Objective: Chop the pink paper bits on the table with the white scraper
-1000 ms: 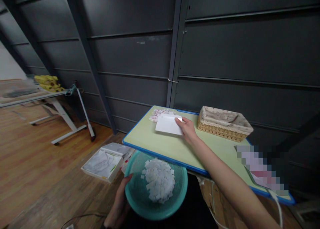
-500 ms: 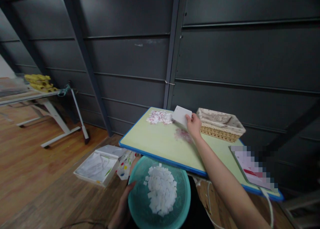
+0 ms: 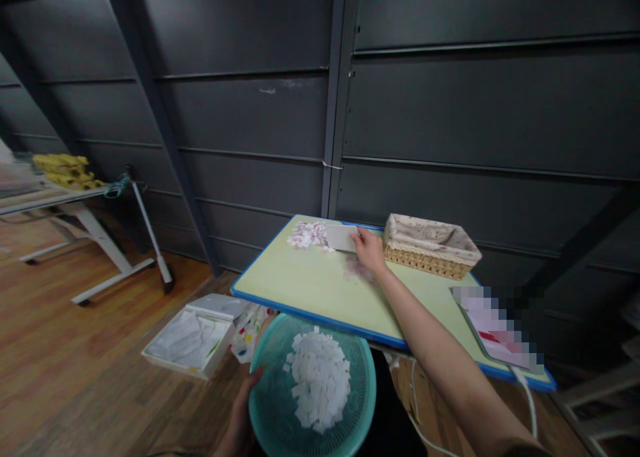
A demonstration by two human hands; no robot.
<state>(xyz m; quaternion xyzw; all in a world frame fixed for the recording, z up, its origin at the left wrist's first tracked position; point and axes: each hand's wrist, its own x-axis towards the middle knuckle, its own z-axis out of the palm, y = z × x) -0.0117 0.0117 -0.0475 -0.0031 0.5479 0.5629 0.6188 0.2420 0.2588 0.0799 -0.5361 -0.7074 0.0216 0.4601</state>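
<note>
My right hand [image 3: 367, 250] reaches across the pale green table [image 3: 310, 287] and grips a white card [image 3: 341, 238], its far edge set down beside a heap of small pink and white pieces [image 3: 307, 234] at the table's far left corner. My left hand [image 3: 244, 410] holds the rim of a teal basin [image 3: 359, 370] below the table's near edge. The basin is filled with a pile of small white squares [image 3: 319, 385].
A lined wicker basket [image 3: 429, 244] stands on the table just right of my right hand. A blurred flat item [image 3: 495, 327] lies at the table's right end, with a white cable [image 3: 525, 394] hanging off. A white box [image 3: 190, 337] lies on the wooden floor. A white stand [image 3: 95, 234] is at left.
My right hand lifted the white card from the table's middle, carried it toward the far corner, then lowered it beside the pink and white heap. The basin stayed under the table's edge.
</note>
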